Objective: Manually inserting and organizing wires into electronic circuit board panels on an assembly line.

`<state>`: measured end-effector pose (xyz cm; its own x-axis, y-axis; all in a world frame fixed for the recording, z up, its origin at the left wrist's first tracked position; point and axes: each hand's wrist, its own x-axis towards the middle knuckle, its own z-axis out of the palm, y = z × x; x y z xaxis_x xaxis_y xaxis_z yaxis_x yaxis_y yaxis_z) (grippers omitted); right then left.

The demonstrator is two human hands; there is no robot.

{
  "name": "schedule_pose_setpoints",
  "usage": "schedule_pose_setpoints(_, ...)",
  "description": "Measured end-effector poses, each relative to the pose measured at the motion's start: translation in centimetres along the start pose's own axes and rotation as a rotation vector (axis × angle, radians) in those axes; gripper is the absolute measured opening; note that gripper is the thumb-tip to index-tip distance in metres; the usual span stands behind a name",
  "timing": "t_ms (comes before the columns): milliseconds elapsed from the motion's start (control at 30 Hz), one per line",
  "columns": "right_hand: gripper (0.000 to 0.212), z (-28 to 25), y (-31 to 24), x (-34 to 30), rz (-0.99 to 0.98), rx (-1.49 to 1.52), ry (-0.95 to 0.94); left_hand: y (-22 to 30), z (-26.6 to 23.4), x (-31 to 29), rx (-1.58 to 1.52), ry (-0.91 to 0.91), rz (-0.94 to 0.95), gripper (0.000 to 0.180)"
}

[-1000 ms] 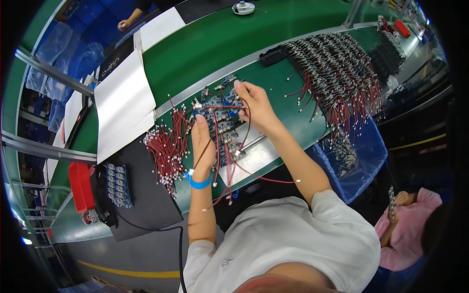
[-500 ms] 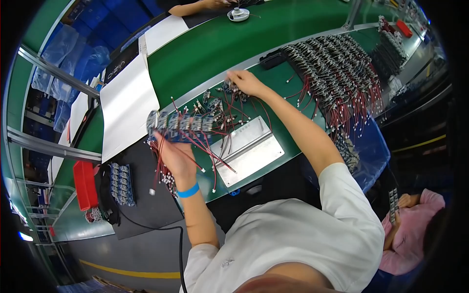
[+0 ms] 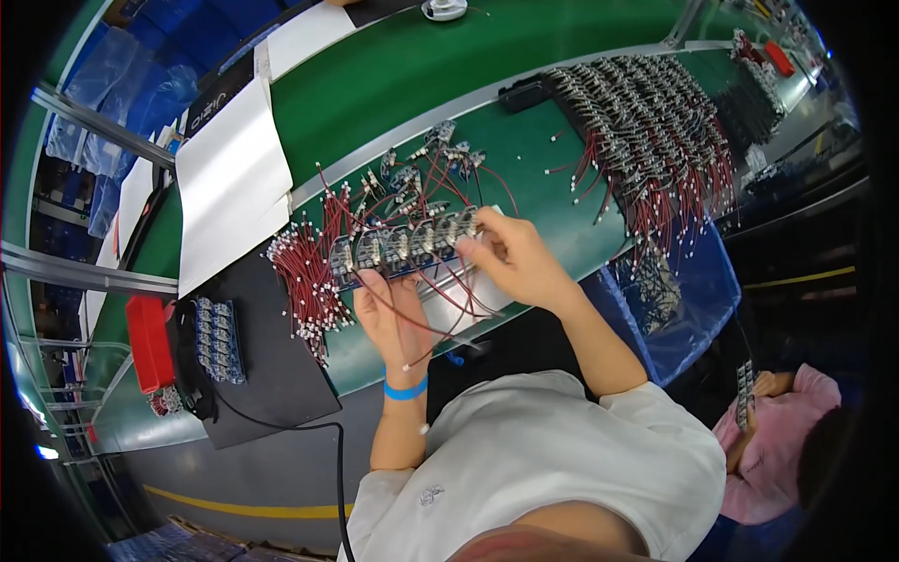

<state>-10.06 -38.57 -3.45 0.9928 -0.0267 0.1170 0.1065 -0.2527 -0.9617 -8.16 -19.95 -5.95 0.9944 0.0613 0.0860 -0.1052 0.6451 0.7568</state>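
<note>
A long blue circuit-board panel with a row of metal parts is held up over the bench. Closed under its left part, my left hand, with a blue band at the wrist, supports it. The thumb and fingers of my right hand pinch the panel's right end; the exact contact is partly hidden. Red and black wires trail from the panel over a silver metal plate, which is mostly covered. Just beyond lie loose small circuit boards with wires. Left of the panel spreads a pile of red wires with white connectors.
Many wired boards lie in rows at right, above a blue plastic-lined bin. White sheets cover the left bench. A red bin and stacked blue boards sit lower left. Another person holds a board at right.
My right hand has come back from the loose boards to the panel's right end. The panel and my left hand have shifted right, uncovering the red wire pile.
</note>
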Motion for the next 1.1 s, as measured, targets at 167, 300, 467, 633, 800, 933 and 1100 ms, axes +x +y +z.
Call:
schedule_pose_setpoints(167,0.015,-1.1,2.2,-0.4,-0.057,-0.049,0.133,1.8,-2.1,-0.1,0.512,-0.239,-0.036,0.035)
schedule_pose_setpoints(300,0.015,-1.2,2.5,-0.7,-0.137,-0.186,0.101,3.5,-4.0,0.8,0.655,-0.521,-0.043,0.048)
schedule_pose_setpoints(467,0.013,-1.4,2.2,-1.6,-0.131,-0.191,0.125,4.1,-2.6,0.2,0.761,-0.541,-0.027,0.045)
schedule_pose_setpoints(633,0.010,-1.1,3.0,-2.0,-0.219,-0.295,0.150,3.6,-2.1,0.5,0.943,-0.517,0.036,0.042)
schedule_pose_setpoints(800,0.010,-1.1,2.7,-2.0,-0.235,-0.232,0.194,4.0,-1.7,0.7,1.027,-0.598,0.153,0.042)
schedule_pose_setpoints(933,0.009,-1.0,3.0,-2.0,-0.259,-0.315,0.176,4.7,-0.8,1.2,1.119,-0.676,0.124,0.039)
schedule_pose_setpoints(1100,0.011,-1.3,3.1,-1.5,-0.236,-0.377,0.171,4.9,1.1,1.4,1.266,-0.673,0.261,0.036)
